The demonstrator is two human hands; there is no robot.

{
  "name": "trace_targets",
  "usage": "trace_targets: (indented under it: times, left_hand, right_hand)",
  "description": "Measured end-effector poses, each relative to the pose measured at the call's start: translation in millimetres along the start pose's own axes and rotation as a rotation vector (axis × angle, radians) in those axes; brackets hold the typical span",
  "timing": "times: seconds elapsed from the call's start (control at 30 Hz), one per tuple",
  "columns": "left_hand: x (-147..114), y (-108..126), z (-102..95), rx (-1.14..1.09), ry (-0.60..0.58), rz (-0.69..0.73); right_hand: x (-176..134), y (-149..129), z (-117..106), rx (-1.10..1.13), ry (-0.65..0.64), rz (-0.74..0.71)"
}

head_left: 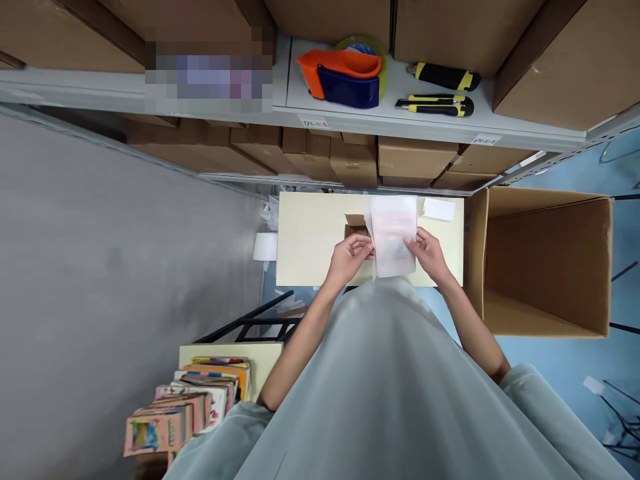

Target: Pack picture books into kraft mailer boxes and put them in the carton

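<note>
A flat white wrapped packet (394, 237), thin and slightly see-through with pinkish marks beneath its surface, is held up over the cream table (310, 243). My left hand (353, 255) pinches its left edge, where a loose layer of the wrapping stands apart. On the right edge, my right hand (427, 252) grips it, with the thumb on top and the fingers behind. Just behind my left hand sits a small brown cardboard box (355, 223) with a raised flap, partly covered by the packet. What lies inside the wrapping cannot be made out clearly.
A large open carton (547, 260) stands right of the table. Near the table's far right corner lies a white card-like box (439, 209). The shelf above holds an orange-and-blue tape dispenser (345, 77), utility knives (435, 105) and cartons. Stacked books (200, 393) sit lower left.
</note>
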State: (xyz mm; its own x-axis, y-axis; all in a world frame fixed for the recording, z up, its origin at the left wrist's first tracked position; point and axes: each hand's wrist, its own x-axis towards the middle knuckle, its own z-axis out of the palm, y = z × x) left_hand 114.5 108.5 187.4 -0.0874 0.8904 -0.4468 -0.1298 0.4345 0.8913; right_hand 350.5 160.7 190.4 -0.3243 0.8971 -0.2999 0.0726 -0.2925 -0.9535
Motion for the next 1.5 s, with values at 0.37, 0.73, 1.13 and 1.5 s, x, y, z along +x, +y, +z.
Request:
trace_targets:
  times: [0.37, 0.73, 1.13, 1.5]
  left_hand:
    - [17.5, -37.8, -53.8, 0.753, 0.358, 0.093]
    - [19.0, -58.9, -66.2, 0.710, 0.327, -0.043]
    - [16.9, -58.9, -70.6, 0.713, 0.308, -0.050]
    - [6.7, -58.5, -74.0, 0.686, 0.266, -0.032]
  right_hand:
    - [53.9, -32.4, -16.6, -0.697, -0.107, -0.223]
    - [68.5, -13.1, 31.2, -1.348, -0.424, 0.070]
    - [96.1, 54.0, 71.2, -1.408, -0.575, 0.296]
    - [35.5, 25.2, 27.1, -1.117, -0.212, 0.037]
